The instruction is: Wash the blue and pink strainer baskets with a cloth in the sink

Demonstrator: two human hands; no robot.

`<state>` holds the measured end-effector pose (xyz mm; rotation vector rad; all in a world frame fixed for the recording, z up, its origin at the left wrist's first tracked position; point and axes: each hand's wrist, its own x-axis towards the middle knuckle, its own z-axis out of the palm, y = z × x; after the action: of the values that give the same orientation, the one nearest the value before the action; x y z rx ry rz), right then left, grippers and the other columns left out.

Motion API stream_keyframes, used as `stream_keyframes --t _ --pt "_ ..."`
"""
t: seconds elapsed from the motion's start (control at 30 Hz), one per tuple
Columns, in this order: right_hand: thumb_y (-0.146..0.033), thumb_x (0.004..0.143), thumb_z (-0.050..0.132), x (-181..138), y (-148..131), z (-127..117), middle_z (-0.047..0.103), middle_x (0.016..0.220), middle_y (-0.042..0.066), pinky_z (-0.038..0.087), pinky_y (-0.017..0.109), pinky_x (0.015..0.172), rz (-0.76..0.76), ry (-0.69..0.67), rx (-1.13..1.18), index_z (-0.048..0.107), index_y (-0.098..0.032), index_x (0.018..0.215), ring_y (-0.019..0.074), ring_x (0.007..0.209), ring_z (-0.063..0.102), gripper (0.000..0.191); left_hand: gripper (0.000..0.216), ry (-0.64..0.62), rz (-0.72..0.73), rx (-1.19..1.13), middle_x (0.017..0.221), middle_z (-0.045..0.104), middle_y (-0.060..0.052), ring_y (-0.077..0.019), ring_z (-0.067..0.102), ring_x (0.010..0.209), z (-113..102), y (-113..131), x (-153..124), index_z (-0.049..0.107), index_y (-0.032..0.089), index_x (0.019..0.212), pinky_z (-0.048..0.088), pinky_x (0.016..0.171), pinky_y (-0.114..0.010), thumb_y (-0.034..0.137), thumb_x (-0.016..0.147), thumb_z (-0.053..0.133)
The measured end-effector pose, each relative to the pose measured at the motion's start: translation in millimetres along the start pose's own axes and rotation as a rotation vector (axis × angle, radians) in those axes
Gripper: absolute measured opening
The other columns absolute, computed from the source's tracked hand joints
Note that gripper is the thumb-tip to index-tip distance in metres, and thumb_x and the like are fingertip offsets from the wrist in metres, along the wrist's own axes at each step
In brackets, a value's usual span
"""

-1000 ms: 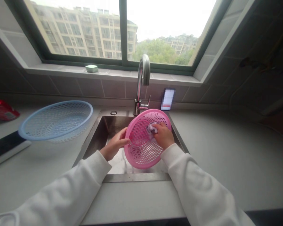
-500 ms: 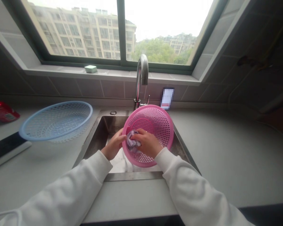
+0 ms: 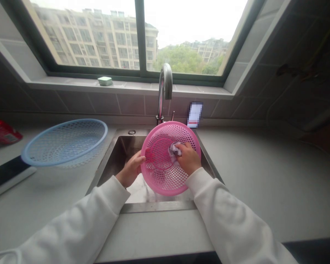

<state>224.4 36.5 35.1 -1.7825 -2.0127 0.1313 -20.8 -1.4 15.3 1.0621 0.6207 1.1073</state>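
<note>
While the head camera looks down over the counter, the pink basket is tilted on edge above the steel sink, just below the faucet, with its hollow side turned toward the person. The left hand is clamped on the basket's left rim. The right hand is closed around a crumpled cloth and presses it against the perforated inner wall, right of centre. The two hands are apart, with the basket between them. A blue basket rests on the counter left of the sink, well clear of the pink one. A red packet lies at the far left, and a small green block sits on the window sill.
</note>
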Motion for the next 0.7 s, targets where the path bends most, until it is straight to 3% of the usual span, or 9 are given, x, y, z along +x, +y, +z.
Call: stream_keyframes --t 0.13,0.23,0.33,0.43,0.57,0.7 --pt "-0.018 0.09 0.06 4 5 7 0.067 0.124 0.013 0.056 0.041 0.093 -0.071 0.194 0.132 0.074 -0.021 0.12 0.0292 0.11 0.066 0.034 0.074 -0.081 -0.063 0.117 0.137 0.068 -0.014 -0.0367 0.066 0.12 6 2 1 0.06 0.021 0.143 0.055 0.097 -0.045 0.052 0.079 0.08" --pt "-0.014 0.085 0.065 3 -2 13 0.068 0.122 0.012 0.054 0.043 0.1 -0.238 0.225 0.232 0.074 -0.019 0.118 0.0283 0.113 0.065 0.034 0.079 -0.072 -0.061 0.185 0.135 0.069 -0.014 -0.0378 0.064 0.121 11 0 3 0.063 0.019 0.138 0.052 0.1 -0.046 0.054 0.072 0.085" --pt "-0.013 0.082 0.071 -4 -19 17 0.068 0.123 0.01 0.055 0.04 0.099 -0.423 0.083 0.278 0.075 -0.021 0.115 0.0261 0.109 0.066 0.034 0.079 -0.018 -0.02 0.174 0.133 0.069 -0.015 -0.0376 0.062 0.123 12 -4 4 0.064 0.017 0.135 0.051 0.099 -0.043 0.053 0.069 0.088" --pt "-0.017 0.082 0.074 -12 -34 18 0.068 0.119 0.008 0.057 0.035 0.086 -0.51 -0.133 0.212 0.075 -0.025 0.114 0.0229 0.098 0.068 0.033 0.074 0.02 0.021 0.107 0.129 0.071 -0.013 -0.0357 0.065 0.118 10 -5 4 0.063 0.017 0.136 0.053 0.093 -0.039 0.052 0.073 0.084" --pt "-0.018 0.085 0.069 -10 -29 15 0.068 0.109 0.005 0.053 0.031 0.074 -0.377 -0.233 0.06 0.077 -0.028 0.109 0.0197 0.083 0.068 0.027 0.07 0.062 0.066 0.065 0.126 0.072 -0.012 -0.0338 0.068 0.112 7 0 3 0.061 0.018 0.137 0.055 0.087 -0.038 0.049 0.077 0.08" --pt "-0.015 0.086 0.064 1 -10 10 0.068 0.114 0.009 0.055 0.036 0.084 -0.161 -0.051 0.033 0.077 -0.024 0.111 0.0237 0.091 0.069 0.029 0.071 0.048 0.046 0.095 0.127 0.072 -0.012 -0.0332 0.066 0.115 9 4 4 0.065 0.019 0.133 0.053 0.092 -0.038 0.047 0.071 0.086"
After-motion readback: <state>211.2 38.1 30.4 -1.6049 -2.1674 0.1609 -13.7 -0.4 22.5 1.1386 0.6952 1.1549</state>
